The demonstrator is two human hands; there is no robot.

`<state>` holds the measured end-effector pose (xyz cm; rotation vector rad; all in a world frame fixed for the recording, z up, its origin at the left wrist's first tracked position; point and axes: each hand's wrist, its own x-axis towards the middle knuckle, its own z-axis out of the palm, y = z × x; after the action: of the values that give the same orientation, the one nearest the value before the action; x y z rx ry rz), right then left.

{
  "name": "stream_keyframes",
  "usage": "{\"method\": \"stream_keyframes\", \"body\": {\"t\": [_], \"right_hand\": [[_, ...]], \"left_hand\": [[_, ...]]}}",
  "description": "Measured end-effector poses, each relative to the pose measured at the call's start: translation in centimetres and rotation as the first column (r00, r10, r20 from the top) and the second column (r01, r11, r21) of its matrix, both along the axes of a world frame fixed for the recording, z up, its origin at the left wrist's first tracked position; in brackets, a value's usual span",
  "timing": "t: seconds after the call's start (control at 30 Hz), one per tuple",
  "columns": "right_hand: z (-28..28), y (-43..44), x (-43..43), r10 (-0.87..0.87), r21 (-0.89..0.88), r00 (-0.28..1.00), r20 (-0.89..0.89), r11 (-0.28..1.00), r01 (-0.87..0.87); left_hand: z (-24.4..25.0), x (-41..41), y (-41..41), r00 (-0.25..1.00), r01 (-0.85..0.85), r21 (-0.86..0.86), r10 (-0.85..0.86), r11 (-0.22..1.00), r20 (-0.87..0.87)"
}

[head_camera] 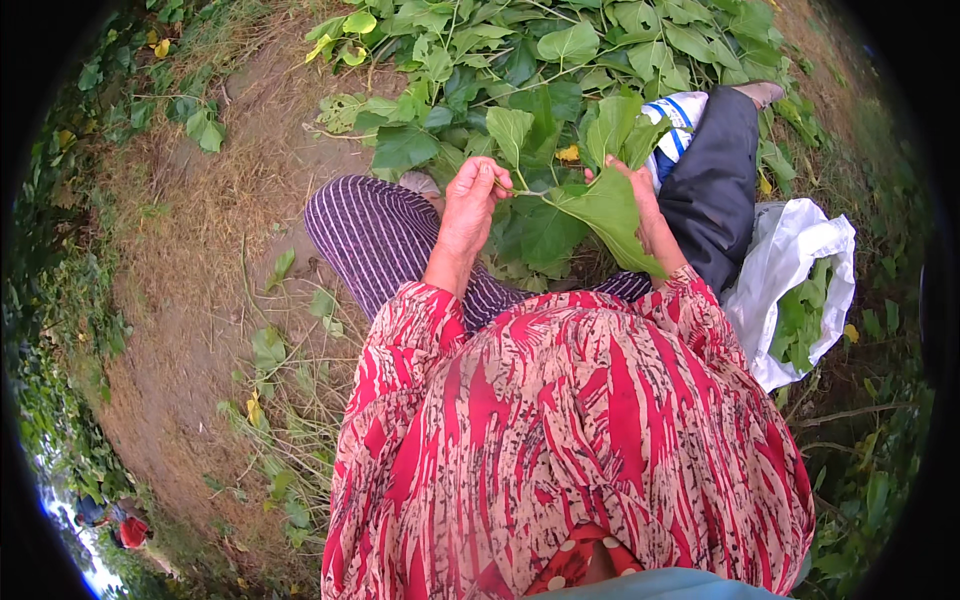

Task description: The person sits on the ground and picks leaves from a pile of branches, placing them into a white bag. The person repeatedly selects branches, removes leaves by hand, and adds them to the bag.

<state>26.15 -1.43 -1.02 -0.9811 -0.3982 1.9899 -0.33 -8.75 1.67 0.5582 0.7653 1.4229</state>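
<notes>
My left hand [474, 196] pinches the cut end of a thin green leafy shoot [531, 193] between thumb and fingers. Opposite it, my right hand [639, 187] is in among broad green leaves [611, 214], gripping some of them; a leaf hides part of the palm and fingers. One upright leaf [510, 135] stands on the shoot between the two hands. Beneath them, more loose leaves [544, 232] lie between my bent legs.
A large heap of leafy branches [570, 45] spreads ahead. To my right stands a white plastic sack [750, 274] with leaves [802, 315] inside. A blue-and-white bag [679, 112] lies by my dark-covered leg [709, 180]. Stripped stems [300, 405] litter the dry ground at left.
</notes>
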Motion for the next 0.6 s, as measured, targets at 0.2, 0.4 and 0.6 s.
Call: {"method": "stream_keyframes", "body": {"t": [0.2,0.4,0.6], "right_hand": [[3.5,-1.5,-6.5,0.297,0.099,0.91,0.289,0.936,-0.337],[2.3,-3.0,-9.3,0.262,0.113,0.959,0.106,0.955,-0.273],[2.5,-3.1,-10.3,0.085,0.122,0.992,0.098,0.988,-0.097]], "left_hand": [[0.0,-0.1,0.1,0.979,0.203,0.07,-0.202,0.977,-0.016],[0.3,-0.3,0.1,0.986,0.167,0.046,-0.167,0.985,-0.008],[-0.8,1.7,-0.4,0.94,0.091,0.009,-0.083,0.996,-0.33]]}}
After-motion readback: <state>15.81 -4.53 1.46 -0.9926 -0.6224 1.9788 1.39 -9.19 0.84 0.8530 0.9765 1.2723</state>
